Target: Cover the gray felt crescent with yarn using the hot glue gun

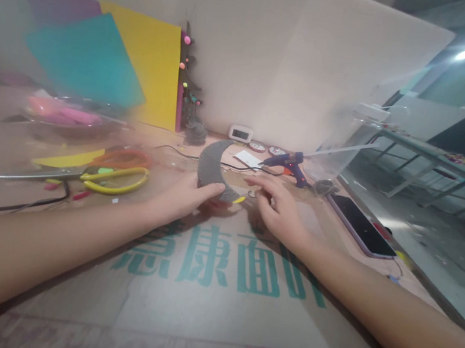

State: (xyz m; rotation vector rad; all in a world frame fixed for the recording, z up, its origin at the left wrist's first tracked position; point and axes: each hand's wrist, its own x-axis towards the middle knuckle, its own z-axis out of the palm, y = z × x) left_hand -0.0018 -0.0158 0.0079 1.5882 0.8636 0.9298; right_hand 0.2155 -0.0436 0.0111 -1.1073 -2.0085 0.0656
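A grey crescent moon shape (212,161), its surface ribbed as if wrapped in yarn, is held up above the table. My left hand (206,192) grips its lower part, with the thumb lying across the front and the other fingers hidden behind. At the crescent's lower tip shows a small yellow piece (239,200). Just right of that tip is my right hand (274,205), its index finger stretched out and the others bent, apart from the crescent. A tiny curled loop (251,194) shows by its fingertips; whether they touch it I cannot tell.
Behind my hands lies a blue glue gun (288,164), near a white digital clock (240,133). Scissors with yellow and orange handles (114,178) lie left, before a clear bowl (66,111) of pink pieces. A phone (361,225) rests at the table's right edge. Coloured sheets (144,62) lean behind.
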